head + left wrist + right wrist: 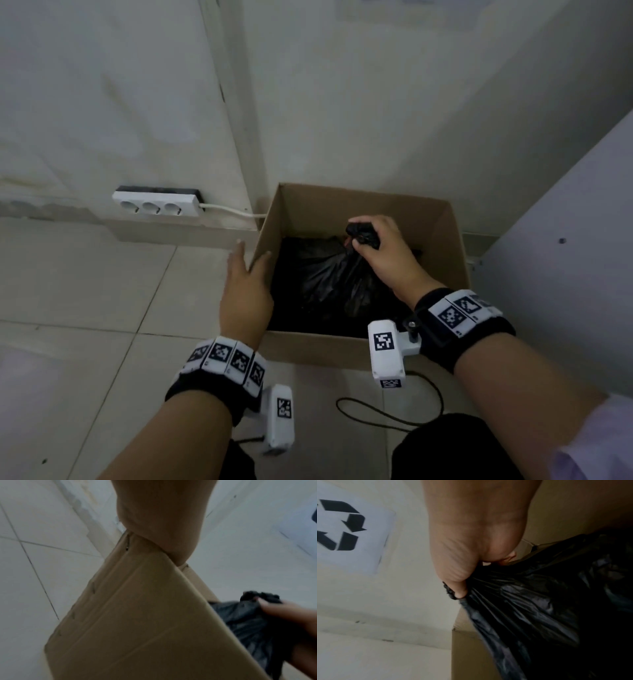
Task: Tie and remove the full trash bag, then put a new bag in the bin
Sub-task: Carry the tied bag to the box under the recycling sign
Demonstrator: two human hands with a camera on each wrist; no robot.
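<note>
Cardboard makes up the bin: an open brown box (363, 347) sits on the pale tiled floor (85, 291) in the lower middle of the head view, pushed into the corner where two off-white walls meet. Inside it lies the black trash bag (329, 284), its plastic bunched and drawn up to a gathered neck near the centre of the frame. The right hand (383, 250) has its fingers curled tight around that neck, with a knot-like wad of black plastic showing above the fist; the right wrist view shows the same grip from below, the plastic fanning out in taut folds from the fist. The left hand (245, 291) rests on the box's left wall with its fingers straight, thumb inside the rim and the other fingers outside, holding nothing. A white power strip (156, 205) with three sockets lies against the wall at middle left, its cable running behind the box. A paper sign with a black recycling symbol (340, 526) hangs at the upper left of the right wrist view
</note>
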